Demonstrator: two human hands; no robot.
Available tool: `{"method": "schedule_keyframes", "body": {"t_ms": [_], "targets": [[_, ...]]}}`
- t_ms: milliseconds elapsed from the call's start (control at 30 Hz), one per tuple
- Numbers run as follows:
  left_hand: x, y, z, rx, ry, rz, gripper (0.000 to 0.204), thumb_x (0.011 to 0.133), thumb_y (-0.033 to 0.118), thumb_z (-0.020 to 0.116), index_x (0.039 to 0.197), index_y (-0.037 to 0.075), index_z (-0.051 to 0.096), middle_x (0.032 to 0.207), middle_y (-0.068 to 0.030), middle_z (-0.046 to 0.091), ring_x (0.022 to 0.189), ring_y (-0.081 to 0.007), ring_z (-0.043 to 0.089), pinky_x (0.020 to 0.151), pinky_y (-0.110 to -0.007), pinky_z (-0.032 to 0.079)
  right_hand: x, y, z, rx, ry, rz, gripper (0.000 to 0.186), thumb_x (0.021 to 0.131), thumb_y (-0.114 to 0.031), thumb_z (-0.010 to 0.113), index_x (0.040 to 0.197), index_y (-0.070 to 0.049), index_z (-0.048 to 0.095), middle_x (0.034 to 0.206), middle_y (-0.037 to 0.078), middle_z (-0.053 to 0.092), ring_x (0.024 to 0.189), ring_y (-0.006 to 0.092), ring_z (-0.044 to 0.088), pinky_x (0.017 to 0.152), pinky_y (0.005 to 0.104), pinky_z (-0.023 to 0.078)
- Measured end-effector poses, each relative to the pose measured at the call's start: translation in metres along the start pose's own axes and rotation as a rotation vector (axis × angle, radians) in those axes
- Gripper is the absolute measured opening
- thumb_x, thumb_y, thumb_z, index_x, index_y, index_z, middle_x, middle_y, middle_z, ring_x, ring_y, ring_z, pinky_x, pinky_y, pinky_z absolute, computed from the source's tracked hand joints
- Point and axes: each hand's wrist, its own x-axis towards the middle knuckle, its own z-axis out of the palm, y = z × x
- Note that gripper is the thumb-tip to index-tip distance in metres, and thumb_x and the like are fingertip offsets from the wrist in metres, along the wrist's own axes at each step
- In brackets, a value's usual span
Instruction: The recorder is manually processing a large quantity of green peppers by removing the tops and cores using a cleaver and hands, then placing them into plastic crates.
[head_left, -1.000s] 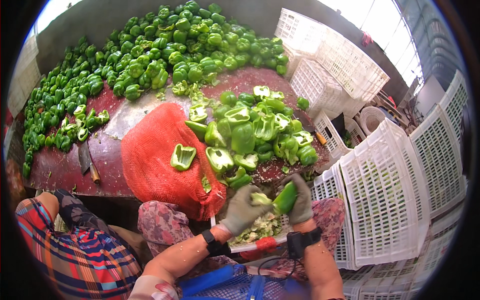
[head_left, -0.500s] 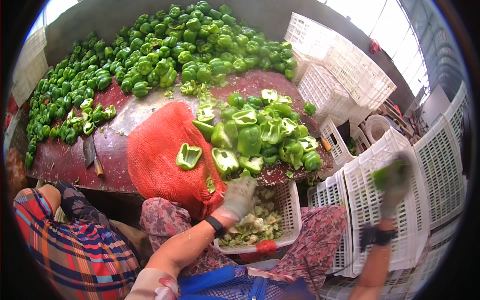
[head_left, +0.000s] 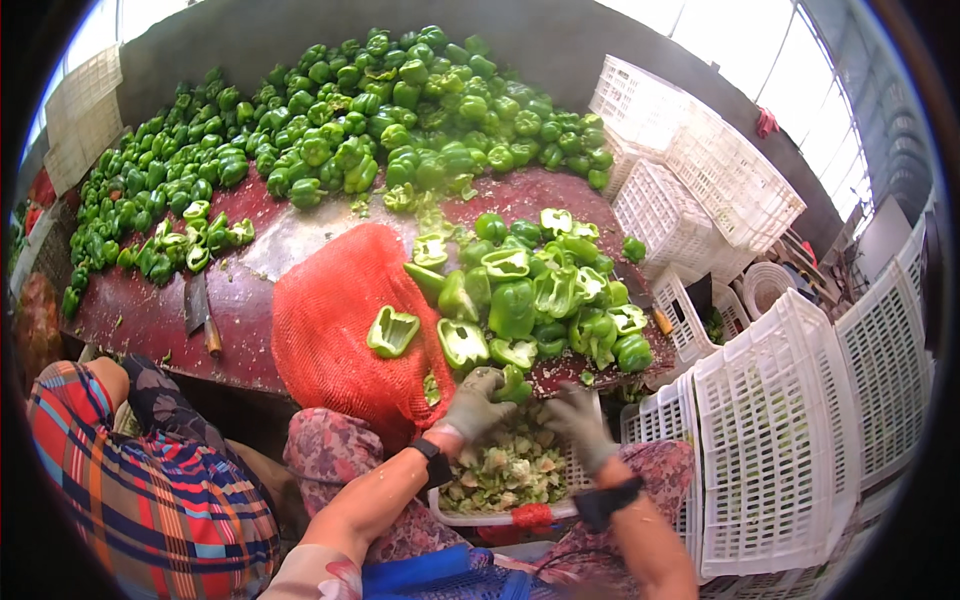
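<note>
My left hand, in a grey glove, has its fingers closed round a green pepper piece at the front edge of the red table. My right hand, also gloved, hangs open with fingers apart over a white crate holding pale cores and scraps. A pile of halved green peppers lies just beyond my hands. Beside it is a red mesh sack with a cut half on top.
A large heap of whole peppers covers the back. A cleaver lies at left, near a seated person in plaid. Stacked white crates stand back right; more crates stand beside my right knee.
My right hand swung out over the right crates with a pepper piece and has returned leftward, empty. My left hand now grips another piece at the pile's edge. The view has tilted slightly upward.
</note>
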Motion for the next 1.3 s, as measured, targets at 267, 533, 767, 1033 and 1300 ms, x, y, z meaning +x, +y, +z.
{"method": "schedule_keyframes", "body": {"t_ms": [267, 533, 767, 1033, 1300], "targets": [[-0.015, 0.048, -0.017, -0.226, -0.013, 0.302, 0.055, 0.079, 0.017, 0.076, 0.127, 0.007, 0.051, 0.129, -0.0140, 0.050, 0.119, -0.0234, 0.052, 0.092, -0.035, 0.050, 0.038, 0.027, 0.010, 0.801, -0.170, -0.074, 0.034, 0.095, -0.019, 0.056, 0.125, -0.005, 0.054, 0.114, 0.008, 0.060, 0.108, 0.0199, 0.057, 0.092, 0.0347, 0.048], [-0.019, 0.071, -0.033, -0.461, 0.228, 0.035, 0.040, 0.085, 0.013, 0.068, 0.122, 0.004, 0.054, 0.112, -0.0105, 0.056, 0.101, -0.0192, 0.057, 0.085, -0.031, 0.049, 0.062, -0.060, -0.151, 0.576, 0.147, -0.392, 0.029, 0.096, -0.028, 0.050, 0.110, -0.005, 0.060, 0.099, 0.007, 0.064, 0.092, 0.0182, 0.059, 0.090, 0.0333, 0.046], [-0.006, 0.063, -0.025, -0.908, 0.240, -0.383, 0.032, 0.090, 0.019, 0.065, 0.117, 0.006, 0.057, 0.085, 0.0014, 0.059, 0.060, -0.0027, 0.048, 0.050, -0.018, 0.039, 0.145, 0.009, -0.056, -0.449, 0.119, -0.388, 0.042, 0.083, -0.024, 0.072, 0.118, -0.004, 0.060, 0.108, 0.011, 0.064, 0.106, 0.0195, 0.060, 0.086, 0.0307, 0.051], [-0.012, 0.008, 0.012, -0.323, 0.306, -0.066, 0.030, 0.086, 0.028, 0.061, 0.105, 0.004, 0.061, 0.104, -0.0171, 0.062, 0.099, -0.0340, 0.059, 0.087, -0.040, 0.048, 0.157, 0.047, 0.015, -1.267, -0.017, -0.785, 0.059, 0.074, -0.033, 0.074, 0.119, 0.000, 0.057, 0.110, 0.020, 0.061, 0.106, 0.0378, 0.055, 0.096, 0.0442, 0.042], [-0.003, 0.006, 0.021, -0.443, 0.286, -0.184, 0.040, 0.079, 0.020, 0.063, 0.115, 0.005, 0.061, 0.100, -0.0174, 0.066, 0.093, -0.0327, 0.063, 0.081, -0.043, 0.050, 0.077, -0.042, 0.074, -1.068, -0.106, -0.787, 0.055, 0.076, -0.031, 0.072, 0.120, -0.001, 0.056, 0.111, 0.017, 0.060, 0.107, 0.0343, 0.055, 0.095, 0.0425, 0.042]]}}
